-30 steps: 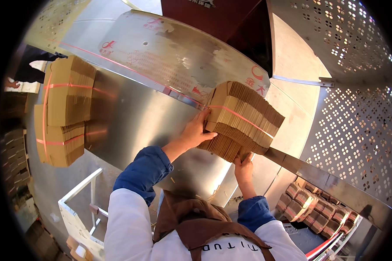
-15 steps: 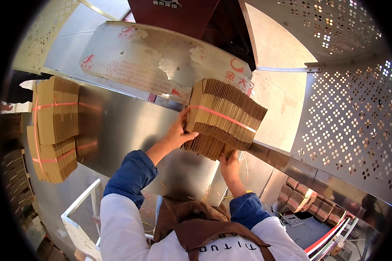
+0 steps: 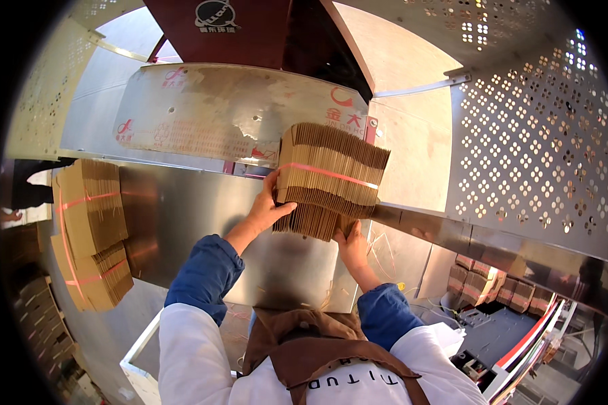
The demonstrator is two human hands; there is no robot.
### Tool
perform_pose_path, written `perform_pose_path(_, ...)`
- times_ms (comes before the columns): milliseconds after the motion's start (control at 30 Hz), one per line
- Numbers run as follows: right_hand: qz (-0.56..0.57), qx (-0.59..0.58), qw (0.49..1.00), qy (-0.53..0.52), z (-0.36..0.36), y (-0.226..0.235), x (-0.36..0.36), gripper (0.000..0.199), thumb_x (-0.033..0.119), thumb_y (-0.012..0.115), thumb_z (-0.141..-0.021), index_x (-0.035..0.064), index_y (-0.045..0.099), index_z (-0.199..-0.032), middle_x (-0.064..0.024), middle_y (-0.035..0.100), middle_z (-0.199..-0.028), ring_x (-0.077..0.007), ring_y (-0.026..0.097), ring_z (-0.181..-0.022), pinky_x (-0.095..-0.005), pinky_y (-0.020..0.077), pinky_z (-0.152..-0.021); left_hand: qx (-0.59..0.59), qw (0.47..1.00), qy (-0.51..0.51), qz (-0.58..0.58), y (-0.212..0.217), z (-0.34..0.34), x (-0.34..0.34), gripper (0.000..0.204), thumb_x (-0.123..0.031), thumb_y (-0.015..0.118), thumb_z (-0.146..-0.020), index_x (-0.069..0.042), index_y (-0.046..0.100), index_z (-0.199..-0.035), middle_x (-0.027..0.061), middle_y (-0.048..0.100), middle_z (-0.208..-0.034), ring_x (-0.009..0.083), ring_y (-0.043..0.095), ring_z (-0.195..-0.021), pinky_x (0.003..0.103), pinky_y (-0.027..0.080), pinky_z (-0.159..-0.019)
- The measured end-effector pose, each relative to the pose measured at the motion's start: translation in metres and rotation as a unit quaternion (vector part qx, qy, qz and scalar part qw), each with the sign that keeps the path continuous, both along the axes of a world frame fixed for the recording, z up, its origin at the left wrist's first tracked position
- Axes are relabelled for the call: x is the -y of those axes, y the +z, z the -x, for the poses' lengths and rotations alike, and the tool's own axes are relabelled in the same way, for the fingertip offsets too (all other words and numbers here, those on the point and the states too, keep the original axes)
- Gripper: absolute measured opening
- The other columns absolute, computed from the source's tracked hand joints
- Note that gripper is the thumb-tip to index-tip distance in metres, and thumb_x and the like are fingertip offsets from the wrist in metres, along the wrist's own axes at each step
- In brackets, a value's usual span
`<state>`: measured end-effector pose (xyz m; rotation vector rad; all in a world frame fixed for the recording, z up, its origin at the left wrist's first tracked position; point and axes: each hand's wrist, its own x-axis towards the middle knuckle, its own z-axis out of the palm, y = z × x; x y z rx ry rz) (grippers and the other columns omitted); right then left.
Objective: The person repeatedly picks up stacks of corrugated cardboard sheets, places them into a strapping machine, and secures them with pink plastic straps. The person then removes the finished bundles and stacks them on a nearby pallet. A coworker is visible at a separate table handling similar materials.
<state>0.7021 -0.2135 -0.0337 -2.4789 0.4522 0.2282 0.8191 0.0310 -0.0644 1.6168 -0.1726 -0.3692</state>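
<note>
I am gripping a strapped bundle of flat cardboard blanks above the steel tabletop: my left hand is clasping its side while my right hand is cupping it underneath, carrying the weight. Compared with a second ago, it is sitting further left, nearer the machine's metal guard.

Both forearms, in blue sleeves over white, rise from the lower edge and reach up and forward, bare from the wrists. The left hand is raised higher, palm turned inward and fingers spread upward, pressing flat against the left side of a held bundle. The right hand sits lower, cupped underneath with fingers curled up around the bottom edge, wrist bent back.
</note>
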Motion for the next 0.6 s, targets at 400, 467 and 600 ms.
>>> perform_pose_path(400, -0.011, 0.035, 0.999, -0.015, 0.001, -0.011, 0.001, 0.053, 0.024, 0.061, -0.085, -0.0018, 0.039, -0.125, -0.0306, 0.063, -0.083, -0.0500, 0.061, -0.078, -0.0536, 0.0487, -0.066, 0.021, 1.000, 0.014, 0.000, -0.009, 0.003, -0.001, 0.088, -0.016, 0.075, -0.078, -0.004, 0.019, -0.145, 0.0211, 0.045, -0.136, 0.0315, 0.049, -0.125, 0.039, 0.042, -0.101)
perform_pose_path(467, -0.001, -0.002, 1.000, -0.011, -0.004, -0.014, 0.007, 0.051, 0.023, 0.061, -0.085, -0.0010, 0.040, -0.125, -0.0313, 0.063, -0.088, -0.0506, 0.060, -0.083, -0.0537, 0.0486, -0.070, 0.014, 0.999, 0.037, 0.008, 0.000, 0.009, -0.003, 0.088, -0.018, 0.076, -0.076, -0.002, 0.022, -0.144, 0.0226, 0.045, -0.135, 0.0329, 0.049, -0.124, 0.039, 0.042, -0.100)
perform_pose_path(600, 0.017, 0.033, 0.996, 0.085, 0.030, -0.021, 0.021, 0.060, 0.028, 0.062, -0.086, -0.0026, 0.033, -0.129, -0.0312, 0.063, -0.088, -0.0504, 0.061, -0.082, -0.0538, 0.0495, -0.070, 0.029, 0.994, 0.103, 0.000, -0.007, 0.075, -0.009, 0.088, -0.016, 0.076, -0.076, -0.003, 0.022, -0.145, 0.0222, 0.046, -0.135, 0.0317, 0.049, -0.124, 0.039, 0.042, -0.100)
